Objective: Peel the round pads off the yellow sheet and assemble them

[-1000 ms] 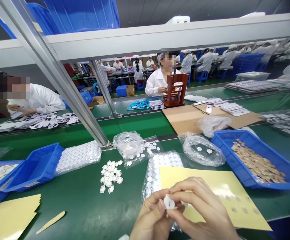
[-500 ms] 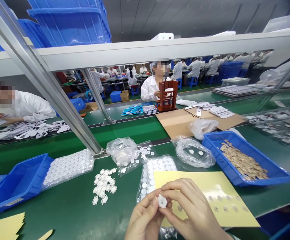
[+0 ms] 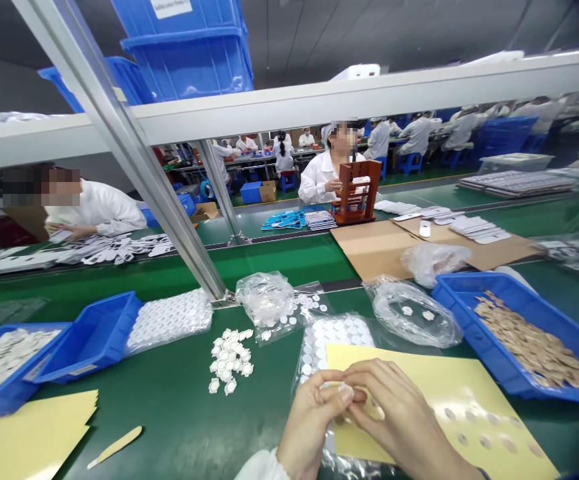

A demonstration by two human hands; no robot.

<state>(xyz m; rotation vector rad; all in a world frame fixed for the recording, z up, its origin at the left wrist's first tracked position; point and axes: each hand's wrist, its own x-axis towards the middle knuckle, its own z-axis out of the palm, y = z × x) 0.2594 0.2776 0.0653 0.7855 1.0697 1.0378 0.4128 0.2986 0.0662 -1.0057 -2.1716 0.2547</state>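
My left hand [image 3: 312, 417] and my right hand [image 3: 399, 417] meet over a yellow sheet [image 3: 419, 380], fingertips pinched together. Between them is the small white plastic piece seen a moment earlier, now almost wholly covered by my fingers. Round translucent stickers dot the yellow sheet. Partly beneath the sheet lies a clear bag of white round discs [image 3: 314, 333]. Left of my hands, a loose pile of small white plastic pieces [image 3: 230, 360] rests on the green table [image 3: 179, 413].
A blue tray [image 3: 469, 347] of tan pieces stands at right. Crumpled clear bags [image 3: 264, 300] lie behind. At left are blue bins [image 3: 104, 327], yellow sheets [image 3: 24, 433] and a pale stick-like tool [image 3: 115, 447]. A metal post [image 3: 179, 233] rises from the table; co-workers sit beyond.
My view has swung left, so the scene shifts right and the bin of white pieces shows more. My fingers have closed over the white piece, which was plainly visible before.
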